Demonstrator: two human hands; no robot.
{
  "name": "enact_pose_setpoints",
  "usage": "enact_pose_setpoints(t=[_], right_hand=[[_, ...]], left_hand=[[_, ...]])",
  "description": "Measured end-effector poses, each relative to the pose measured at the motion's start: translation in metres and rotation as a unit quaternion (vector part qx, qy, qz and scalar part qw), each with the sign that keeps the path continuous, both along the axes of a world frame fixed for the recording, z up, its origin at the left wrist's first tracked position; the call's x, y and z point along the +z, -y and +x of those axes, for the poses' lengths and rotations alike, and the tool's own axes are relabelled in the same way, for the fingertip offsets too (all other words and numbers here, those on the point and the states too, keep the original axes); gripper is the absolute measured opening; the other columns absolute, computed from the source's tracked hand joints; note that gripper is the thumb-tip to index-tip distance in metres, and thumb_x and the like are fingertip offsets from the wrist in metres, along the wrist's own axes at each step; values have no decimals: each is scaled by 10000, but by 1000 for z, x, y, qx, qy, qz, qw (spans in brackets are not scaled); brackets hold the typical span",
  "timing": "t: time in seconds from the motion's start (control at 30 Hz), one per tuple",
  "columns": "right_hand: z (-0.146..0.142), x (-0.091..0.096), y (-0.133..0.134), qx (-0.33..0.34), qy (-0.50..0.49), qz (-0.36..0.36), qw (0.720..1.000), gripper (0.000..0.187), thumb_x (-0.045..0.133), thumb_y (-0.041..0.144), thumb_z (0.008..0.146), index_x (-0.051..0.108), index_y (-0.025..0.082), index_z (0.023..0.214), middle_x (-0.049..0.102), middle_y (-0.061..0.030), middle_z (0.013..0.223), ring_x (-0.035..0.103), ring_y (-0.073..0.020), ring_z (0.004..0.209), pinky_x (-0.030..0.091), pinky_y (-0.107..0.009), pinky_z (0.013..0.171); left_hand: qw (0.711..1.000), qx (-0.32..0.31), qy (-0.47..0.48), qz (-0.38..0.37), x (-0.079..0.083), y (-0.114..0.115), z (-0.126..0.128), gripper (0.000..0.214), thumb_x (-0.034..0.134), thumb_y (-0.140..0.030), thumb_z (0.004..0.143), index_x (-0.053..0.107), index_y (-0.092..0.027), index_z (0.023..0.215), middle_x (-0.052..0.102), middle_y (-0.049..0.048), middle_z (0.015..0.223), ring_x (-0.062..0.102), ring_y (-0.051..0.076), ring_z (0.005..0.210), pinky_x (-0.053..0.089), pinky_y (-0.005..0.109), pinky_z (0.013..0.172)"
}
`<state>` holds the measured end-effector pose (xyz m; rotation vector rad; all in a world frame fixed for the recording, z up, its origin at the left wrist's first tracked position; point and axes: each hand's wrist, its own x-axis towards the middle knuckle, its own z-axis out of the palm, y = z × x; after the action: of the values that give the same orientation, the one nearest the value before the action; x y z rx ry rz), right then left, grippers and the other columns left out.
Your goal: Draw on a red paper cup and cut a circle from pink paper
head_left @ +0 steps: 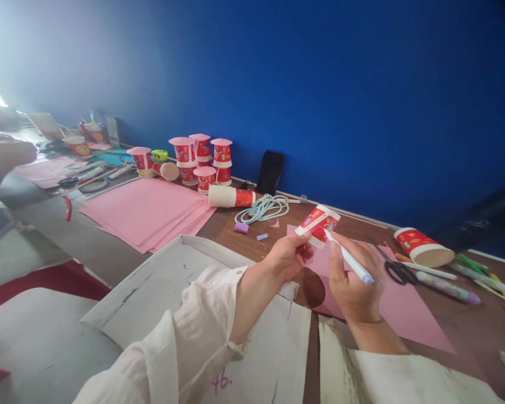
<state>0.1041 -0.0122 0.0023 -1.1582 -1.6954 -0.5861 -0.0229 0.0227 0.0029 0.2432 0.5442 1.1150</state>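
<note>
Pink paper stack (145, 210), capped cups (202, 160), phone (270, 172), scissors (395, 269).

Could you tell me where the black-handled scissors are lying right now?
In the head view, the scissors lie on the table right of the right hand, by the pink sheet's edge, just left of the tipped red paper cup.
</note>
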Motion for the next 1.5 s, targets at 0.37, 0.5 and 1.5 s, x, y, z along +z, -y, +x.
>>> enact_pose_setpoints(t=[0.37,0.5,1.5], right_hand=[[1,0,-1,-4,-6,-2,1000,198,565,228,893,675,179,1050,732,-82,880,668,-209,816,497,-359,814],[1,-1,-1,0,-4,-3,1000,198,568,223,890,677,174,1048,733,-85,881,668,-210,816,502,-359,803],[-1,-3,1,17,-36,2,999,279,590,157,861,634,153,1136,712,-113,971,646,-218,869,511,-368,831]], left_hand=[[1000,1,13,-27,0,-2,-1,73,599,-58,826,624,-78,761,537,9,626,473,41,520,423,145,538],[999,4,20,-35,-1,-3,-1,79,590,-50,826,624,-75,759,541,12,629,469,37,516,428,135,529],[997,33,61,-44,4,-2,1,121,547,-54,855,613,-60,754,528,22,585,513,62,533,501,148,571]])
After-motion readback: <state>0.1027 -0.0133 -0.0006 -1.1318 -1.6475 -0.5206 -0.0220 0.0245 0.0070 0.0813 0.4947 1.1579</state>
